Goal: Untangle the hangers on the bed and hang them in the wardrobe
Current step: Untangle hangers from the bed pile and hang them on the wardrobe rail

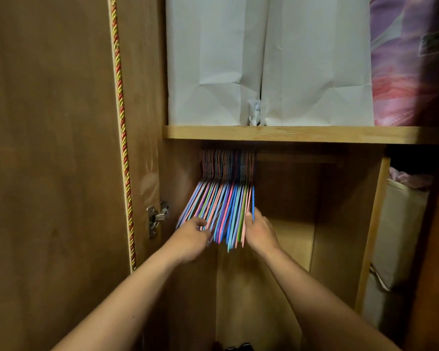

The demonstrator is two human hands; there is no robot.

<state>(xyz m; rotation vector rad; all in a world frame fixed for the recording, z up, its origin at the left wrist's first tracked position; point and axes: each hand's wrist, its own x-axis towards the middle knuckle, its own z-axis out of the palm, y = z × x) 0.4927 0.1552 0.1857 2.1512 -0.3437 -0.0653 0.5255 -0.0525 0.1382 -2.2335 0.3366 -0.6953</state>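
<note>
Left hand (pixel 192 239): fingers (pixel 200 222) curled in at the lower left edge of the hanger bundle (pixel 223 211), tips tucked among the outermost bars. Appears to pinch a few of them; the exact hold is hidden by the knuckles, so not certain.

Right hand (pixel 260 233): fingers (pixel 250 219) fairly straight, laid flat against the right face of the bundle, thumb side against the last blue bar. Pressing rather than gripping.

Hangers sit between the two hands, bundle at 12 o'clock from the wrists. Thin bars, packed tight: blue, pink, purple, green, teal. Upper ends gather in shadow just under the shelf (pixel 302 134); the rail itself cannot be made out. Lower ends fan out toward 7 o'clock, nearest tips reaching down between the wrists.

Both forearms bare, entering from the bottom edge at 6 o'clock and converging on the bundle.

Surroundings: wardrobe (pixel 345 211) interior of brown wood, hanging bay to the right of the bundle. Two white paper bags (pixel 264 59) stand on the shelf at 12 o'clock, a purple and pink patterned bundle (pixel 411 59) beside them at 1 o'clock. Open door (pixel 48 148) at 9 o'clock, with a red and gold twisted cord (pixel 123 148) along its edge and a metal hinge (pixel 157 217) near the left hand. Pale fabric box (pixel 401 236) in the side compartment at 3 o'clock.
</note>
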